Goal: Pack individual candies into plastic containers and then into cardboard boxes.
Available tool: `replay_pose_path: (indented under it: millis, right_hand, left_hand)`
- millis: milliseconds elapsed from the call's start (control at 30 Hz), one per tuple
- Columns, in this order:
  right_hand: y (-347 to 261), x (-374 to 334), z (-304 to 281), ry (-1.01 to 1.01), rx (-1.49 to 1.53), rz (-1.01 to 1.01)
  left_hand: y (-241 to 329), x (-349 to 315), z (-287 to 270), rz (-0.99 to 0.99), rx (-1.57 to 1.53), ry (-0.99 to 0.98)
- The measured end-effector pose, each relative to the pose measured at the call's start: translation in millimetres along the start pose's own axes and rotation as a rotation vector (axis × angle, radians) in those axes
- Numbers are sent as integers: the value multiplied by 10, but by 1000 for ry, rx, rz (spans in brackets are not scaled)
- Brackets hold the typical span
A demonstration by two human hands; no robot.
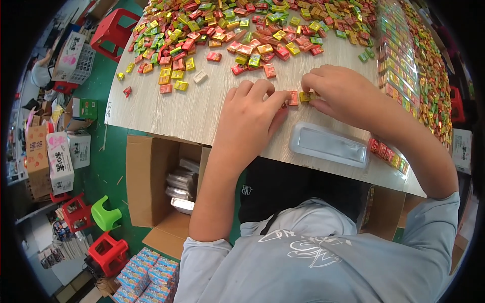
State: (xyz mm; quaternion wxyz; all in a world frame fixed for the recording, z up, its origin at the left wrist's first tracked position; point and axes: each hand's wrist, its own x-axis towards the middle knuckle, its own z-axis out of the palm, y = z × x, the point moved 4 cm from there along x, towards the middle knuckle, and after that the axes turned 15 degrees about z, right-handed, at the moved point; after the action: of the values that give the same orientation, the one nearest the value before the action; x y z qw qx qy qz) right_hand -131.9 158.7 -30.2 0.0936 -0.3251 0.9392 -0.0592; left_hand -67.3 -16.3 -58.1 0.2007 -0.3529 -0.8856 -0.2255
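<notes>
Both my hands are over the pale wood-grain table (166, 113), their fingertips close together. Thumb and fingers of my left hand (246, 115) are closed at a small red packet (293, 98), partly hidden by the fingertips. My right hand (343, 93) pinches a small yellow packet (304, 97) just to the right of the red one. A translucent plastic tray (328, 145) lies on the table's near edge, below my hands. Beside its right end, a short row of red and yellow packets (388, 155) runs along the edge.
A heap of red, yellow, orange and green packets (257, 48) spreads over the far table. At right, packets stand in rows under clear plastic (399, 65). An open carton (139, 182) with plastic trays stands below left. Stools (106, 217) and boxes sit on the green floor.
</notes>
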Motion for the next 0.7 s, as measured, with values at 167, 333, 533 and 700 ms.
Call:
replay_pose_path:
  millis: [167, 333, 533, 700]
  right_hand:
    - [50, -16, 30, 26, -110, 24]
    - [-76, -33, 12, 54, -112, 12]
    - [17, -22, -31, 119, -54, 28]
    - [68, -45, 11, 130, -43, -17]
  left_hand:
    - [-15, 1, -23, -35, 8, -2]
    - [-337, 36, -209, -39, 331, 35]
    - [-319, -30, -189, -14, 404, -97]
    - [-117, -233, -219, -5, 424, -51]
